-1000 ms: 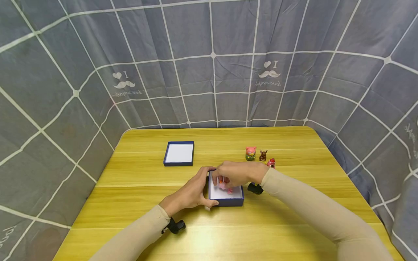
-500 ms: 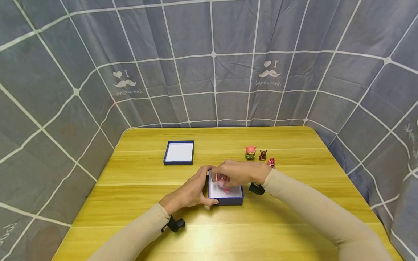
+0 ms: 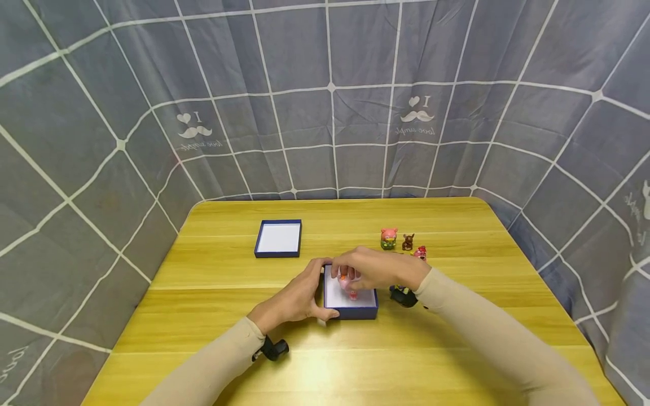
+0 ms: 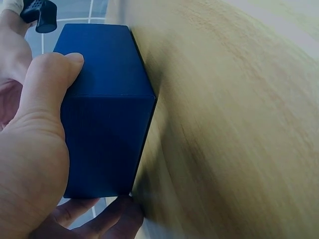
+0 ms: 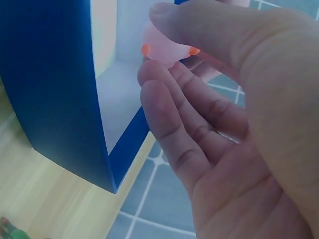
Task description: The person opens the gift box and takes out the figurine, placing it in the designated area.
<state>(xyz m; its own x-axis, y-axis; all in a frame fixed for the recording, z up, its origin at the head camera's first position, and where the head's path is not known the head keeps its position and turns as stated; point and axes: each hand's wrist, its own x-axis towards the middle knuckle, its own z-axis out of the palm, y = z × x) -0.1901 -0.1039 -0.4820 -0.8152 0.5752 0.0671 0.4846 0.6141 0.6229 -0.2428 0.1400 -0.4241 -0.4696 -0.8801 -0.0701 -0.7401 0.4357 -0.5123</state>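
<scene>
A square blue box [image 3: 358, 313] with a white inside sits open-topped on the table. My left hand [image 3: 298, 297] holds it from the left, thumb on the near wall and fingers at the far corner; the left wrist view has the thumb against the blue wall [image 4: 107, 144]. Over the white interior, my right hand [image 3: 374, 267] pinches a small pink figurine [image 3: 345, 283] between thumb and fingertips. In the right wrist view the pink figurine [image 5: 167, 44] shows two orange bits at the box opening; the fingers hide part of it.
A shallow blue lid [image 3: 278, 255] with a white inside lies back left. Right of the box stand a pink-and-green figurine [image 3: 389, 239], a brown animal figurine [image 3: 408, 242] and a red-and-pink figurine [image 3: 420, 254], partly behind my right wrist. A grey checked curtain [image 3: 330, 135] surrounds the table.
The pink figurine has tilted more upright in my right hand, and its lower end has shifted slightly away from me. My right wrist has moved a little right. The left hand keeps its hold.
</scene>
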